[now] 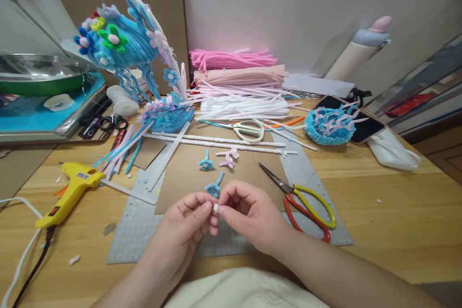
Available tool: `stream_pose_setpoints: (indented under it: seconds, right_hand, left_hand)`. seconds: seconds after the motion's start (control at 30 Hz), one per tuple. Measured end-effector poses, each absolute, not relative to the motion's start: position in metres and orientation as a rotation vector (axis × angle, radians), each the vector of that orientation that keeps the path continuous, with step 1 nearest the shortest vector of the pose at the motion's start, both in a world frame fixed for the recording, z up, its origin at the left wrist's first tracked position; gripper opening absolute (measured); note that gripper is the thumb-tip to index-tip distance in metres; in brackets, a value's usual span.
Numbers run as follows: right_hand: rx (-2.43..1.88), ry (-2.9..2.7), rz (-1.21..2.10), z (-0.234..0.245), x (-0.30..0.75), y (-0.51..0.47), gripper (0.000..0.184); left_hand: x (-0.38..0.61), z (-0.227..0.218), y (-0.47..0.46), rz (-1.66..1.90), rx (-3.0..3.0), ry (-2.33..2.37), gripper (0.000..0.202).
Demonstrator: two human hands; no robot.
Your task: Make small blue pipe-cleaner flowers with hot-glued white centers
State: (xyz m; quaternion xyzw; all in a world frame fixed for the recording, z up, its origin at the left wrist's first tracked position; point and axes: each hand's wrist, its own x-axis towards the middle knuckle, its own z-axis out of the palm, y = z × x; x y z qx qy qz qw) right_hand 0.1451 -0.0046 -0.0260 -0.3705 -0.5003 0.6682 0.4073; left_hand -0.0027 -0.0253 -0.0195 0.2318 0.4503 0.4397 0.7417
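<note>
My left hand [187, 224] and my right hand [249, 214] meet over a grey mat [310, 173], fingertips pinched together on a small white piece [215, 208]. Just beyond the fingers lies a small blue pipe-cleaner flower [213, 187] on brown cardboard [187, 163]. Another blue flower [205, 163] and two pale pink ones [228, 158] lie farther back. Red-and-yellow scissors [306, 199] rest open to the right of my right hand. A yellow glue gun [70, 190] lies at the left.
A blue pipe-cleaner sculpture [122, 43] stands at the back left on a blue base [169, 118]. Stacks of pink and white pipe cleaners [238, 82] lie at the back. Cream scissors [245, 130], a blue woven piece [328, 125] on a phone, and black scissors [111, 122] are around.
</note>
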Motion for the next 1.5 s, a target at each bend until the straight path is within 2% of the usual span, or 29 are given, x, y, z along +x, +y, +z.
stream_pose_setpoints:
  seconds: [0.27, 0.63, 0.87, 1.23, 1.5]
  right_hand:
    - [-0.919, -1.316, 1.620, -0.024, 0.149, -0.006, 0.003]
    - [-1.043, -1.607, 1.271, -0.021, 0.150, -0.010, 0.004]
    - [-1.064, -1.619, 1.285, -0.021, 0.149, -0.008, 0.007]
    - [-1.140, -1.654, 1.301, -0.025, 0.148, -0.007, 0.009]
    - [-1.126, -1.470, 1.461, -0.033, 0.142, -0.006, 0.008]
  left_hand:
    - [-0.007, -0.021, -0.025, 0.909, 0.416, 0.861, 0.009]
    - [-0.006, -0.026, -0.028, 1.017, 0.610, 0.927, 0.009]
    - [-0.006, -0.028, -0.029, 1.159, 0.955, 1.087, 0.009]
    - [-0.008, -0.030, -0.035, 1.144, 1.541, 1.344, 0.014]
    - [-0.005, -0.030, -0.039, 1.090, 1.625, 1.344, 0.010]
